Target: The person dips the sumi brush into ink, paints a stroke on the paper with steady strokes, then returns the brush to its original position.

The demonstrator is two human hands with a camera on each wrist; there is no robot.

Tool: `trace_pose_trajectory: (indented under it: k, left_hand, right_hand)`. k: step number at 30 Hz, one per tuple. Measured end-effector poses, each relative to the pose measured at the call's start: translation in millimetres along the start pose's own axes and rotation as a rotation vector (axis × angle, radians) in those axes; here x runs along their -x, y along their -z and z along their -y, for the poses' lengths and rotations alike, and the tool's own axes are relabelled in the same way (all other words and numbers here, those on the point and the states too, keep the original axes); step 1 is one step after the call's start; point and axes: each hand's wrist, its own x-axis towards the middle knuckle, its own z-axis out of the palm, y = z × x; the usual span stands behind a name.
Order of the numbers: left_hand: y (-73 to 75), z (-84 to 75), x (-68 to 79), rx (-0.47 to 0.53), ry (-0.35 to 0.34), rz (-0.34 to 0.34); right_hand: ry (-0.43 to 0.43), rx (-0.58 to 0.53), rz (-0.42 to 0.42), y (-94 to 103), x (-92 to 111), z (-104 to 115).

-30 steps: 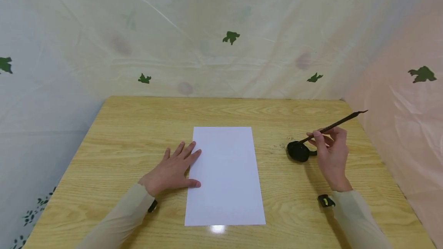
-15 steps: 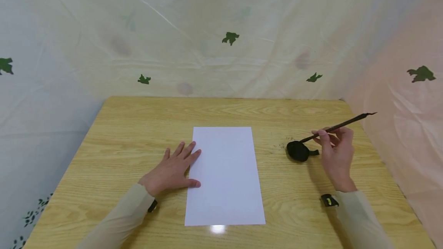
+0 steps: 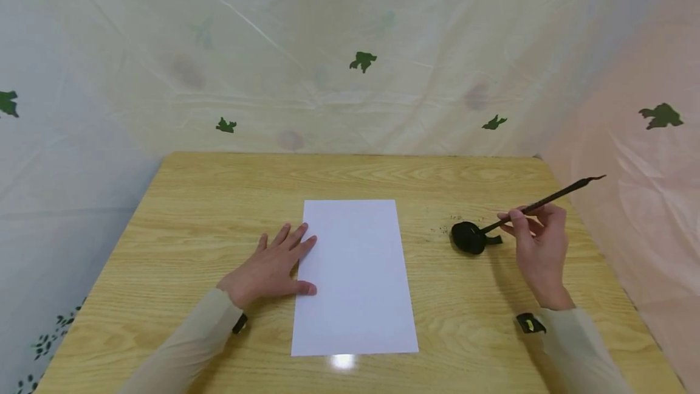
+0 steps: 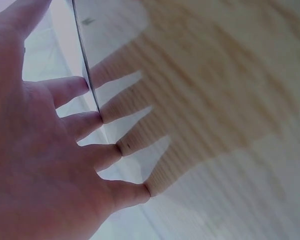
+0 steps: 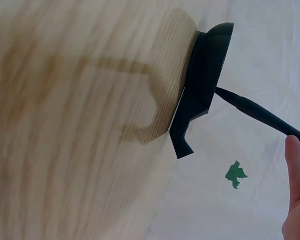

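In the head view a sheet of white paper (image 3: 358, 315) lies upright at the middle of the table. My left hand (image 3: 269, 269) rests spread over its left edge, fingertips and thumb on the sheet. To the right my right hand (image 3: 541, 251) pinches a dark writing brush (image 3: 563, 192) by its shaft. The brush slants, its looped end up to the right and its bristle end down at a small black ink dish (image 3: 467, 238). The right wrist view has the bristle tip (image 5: 226, 93) right at the dish's rim, above the short bent handle (image 5: 182, 137).
The wooden table (image 3: 219, 181) bears small dark specks (image 3: 449, 224) just beside the dish. A pale sheet curtain (image 3: 273, 78) with green leaf shapes hangs behind and at both sides. Small black devices, such as the right one (image 3: 530, 323), sit at the wrists.
My right hand has moved to the right, drawing the bristle end across the dish from its far rim to its right rim by the handle. The left hand and paper stay in place.
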Motion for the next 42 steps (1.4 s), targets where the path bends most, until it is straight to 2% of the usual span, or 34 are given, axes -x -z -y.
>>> trace_pose_trajectory:
  k: [24,42]
  left_hand:
    - [1.2,1.1,-0.4,-0.007,-0.015,-0.024]
    - [2.4,0.4,-0.4,0.005,-0.021,-0.032]
  right_hand:
    - [-0.01,0.095,0.027,5.9,-0.2,-5.8]
    - [-0.006,0.081,-0.007,8.5,-0.8,-5.3]
